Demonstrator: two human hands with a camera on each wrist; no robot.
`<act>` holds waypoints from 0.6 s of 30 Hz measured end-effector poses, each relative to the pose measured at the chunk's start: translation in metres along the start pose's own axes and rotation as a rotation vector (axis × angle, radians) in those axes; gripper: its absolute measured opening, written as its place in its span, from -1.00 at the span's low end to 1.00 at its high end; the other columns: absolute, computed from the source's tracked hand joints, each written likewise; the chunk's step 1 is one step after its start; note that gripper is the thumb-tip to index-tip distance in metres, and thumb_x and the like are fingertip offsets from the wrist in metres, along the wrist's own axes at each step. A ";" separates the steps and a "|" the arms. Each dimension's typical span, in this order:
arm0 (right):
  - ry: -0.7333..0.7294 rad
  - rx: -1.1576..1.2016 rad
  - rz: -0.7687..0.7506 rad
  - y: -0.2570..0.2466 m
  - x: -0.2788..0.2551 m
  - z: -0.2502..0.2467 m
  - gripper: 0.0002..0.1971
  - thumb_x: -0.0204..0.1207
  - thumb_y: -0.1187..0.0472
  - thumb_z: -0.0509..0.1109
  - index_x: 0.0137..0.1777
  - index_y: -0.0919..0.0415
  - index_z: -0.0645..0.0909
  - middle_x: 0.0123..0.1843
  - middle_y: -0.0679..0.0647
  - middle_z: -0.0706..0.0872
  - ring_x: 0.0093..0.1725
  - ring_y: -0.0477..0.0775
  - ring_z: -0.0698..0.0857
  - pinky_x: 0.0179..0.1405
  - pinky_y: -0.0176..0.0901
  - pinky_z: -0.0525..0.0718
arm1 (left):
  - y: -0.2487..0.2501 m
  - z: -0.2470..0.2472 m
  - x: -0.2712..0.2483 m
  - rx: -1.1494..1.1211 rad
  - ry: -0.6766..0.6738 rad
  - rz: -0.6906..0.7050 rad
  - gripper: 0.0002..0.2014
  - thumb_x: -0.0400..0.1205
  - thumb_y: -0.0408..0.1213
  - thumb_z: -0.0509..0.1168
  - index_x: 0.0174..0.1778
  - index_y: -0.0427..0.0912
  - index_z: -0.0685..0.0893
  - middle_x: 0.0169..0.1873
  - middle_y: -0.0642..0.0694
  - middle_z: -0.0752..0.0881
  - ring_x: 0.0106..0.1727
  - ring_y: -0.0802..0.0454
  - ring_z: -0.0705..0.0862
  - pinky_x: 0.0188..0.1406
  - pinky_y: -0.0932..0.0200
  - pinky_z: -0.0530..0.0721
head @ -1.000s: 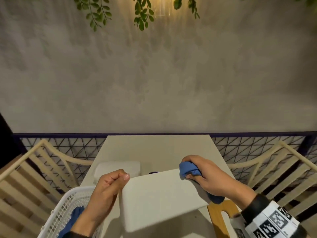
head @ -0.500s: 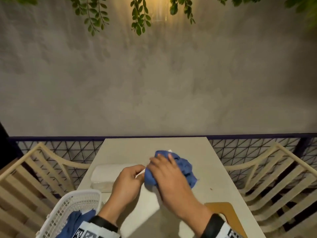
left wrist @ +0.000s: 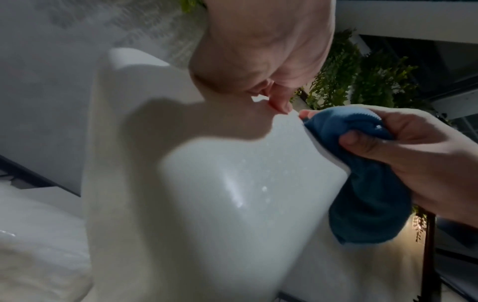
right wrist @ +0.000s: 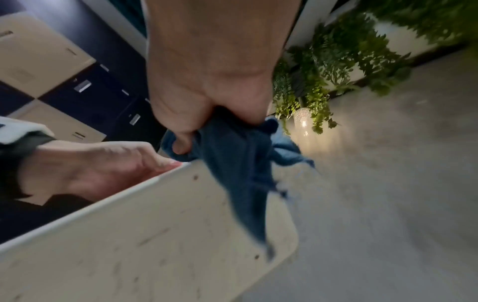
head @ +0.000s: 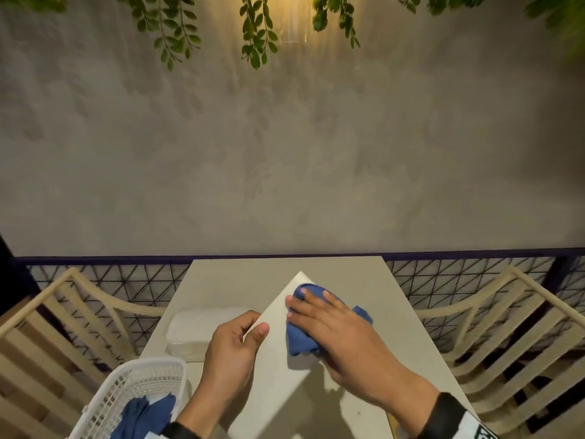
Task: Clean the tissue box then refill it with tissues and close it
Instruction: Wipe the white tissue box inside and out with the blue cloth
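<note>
I hold the white tissue box (head: 278, 353) tilted above the table, one corner pointing away from me. My left hand (head: 253, 327) grips its left edge, thumb on the broad face and fingers behind. My right hand (head: 304, 305) holds a bunched blue cloth (head: 299, 339) and presses it on that face near the far corner. The left wrist view shows the box's glossy rounded body (left wrist: 232, 183) and the cloth (left wrist: 362, 183) at its rim. In the right wrist view the cloth (right wrist: 232, 163) hangs over the box's flat face (right wrist: 155, 235). A wrapped white tissue pack (head: 196, 327) lies on the table to the left.
A white plastic basket (head: 148, 372) with blue cloths inside stands at the table's near left corner. Slatted wooden chairs (head: 506, 327) flank the narrow table (head: 240, 280). A grey wall and hanging leaves are beyond the table's far edge.
The box has been turned so a corner points away. My right hand with the cloth has moved from the box's right end onto its broad face. The left hand kept its hold.
</note>
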State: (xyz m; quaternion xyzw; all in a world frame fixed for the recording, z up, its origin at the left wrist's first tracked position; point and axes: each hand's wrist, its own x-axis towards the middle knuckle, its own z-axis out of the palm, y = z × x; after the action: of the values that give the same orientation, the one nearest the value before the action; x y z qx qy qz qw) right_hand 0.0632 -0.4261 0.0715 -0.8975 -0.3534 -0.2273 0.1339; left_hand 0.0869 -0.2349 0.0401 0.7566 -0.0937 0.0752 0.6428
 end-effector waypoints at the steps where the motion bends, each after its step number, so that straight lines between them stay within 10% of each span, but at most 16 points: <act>1: 0.049 0.168 0.084 0.005 0.002 -0.006 -0.51 0.41 0.30 0.25 0.38 0.04 0.48 0.50 -0.13 0.47 0.53 -0.19 0.33 0.52 -0.30 0.19 | -0.001 0.000 -0.001 -0.015 -0.008 0.007 -0.74 0.34 0.09 0.28 -0.27 0.04 0.75 -0.41 -0.06 0.78 -0.34 0.02 0.62 -0.21 0.05 0.53; 6: 0.065 1.024 0.420 0.035 0.005 -0.027 -0.66 0.55 0.25 0.27 0.28 -0.06 0.54 0.28 -0.34 0.66 0.31 -0.27 0.58 0.23 -0.43 0.53 | 0.003 -0.009 -0.008 -0.090 -0.084 0.105 -0.47 0.20 0.37 0.37 -0.34 -0.08 0.75 -0.51 -0.03 0.67 -0.41 0.17 0.55 -0.37 0.24 0.45; 18: -0.076 0.639 0.322 0.037 0.011 -0.032 -0.79 0.57 0.35 0.33 0.06 0.02 0.50 -0.08 -0.18 0.58 -0.10 -0.36 0.56 -0.09 -0.57 0.47 | 0.011 -0.002 -0.001 -0.072 -0.407 0.054 -0.46 0.25 0.36 0.39 -0.29 -0.11 0.68 -0.43 0.09 0.68 -0.33 0.24 0.60 -0.32 0.41 0.50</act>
State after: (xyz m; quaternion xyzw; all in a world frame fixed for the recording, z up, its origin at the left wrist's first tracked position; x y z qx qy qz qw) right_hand 0.0857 -0.4592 0.1016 -0.8623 -0.2655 -0.0477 0.4285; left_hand 0.0833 -0.2348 0.0509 0.7298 -0.2446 -0.0652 0.6351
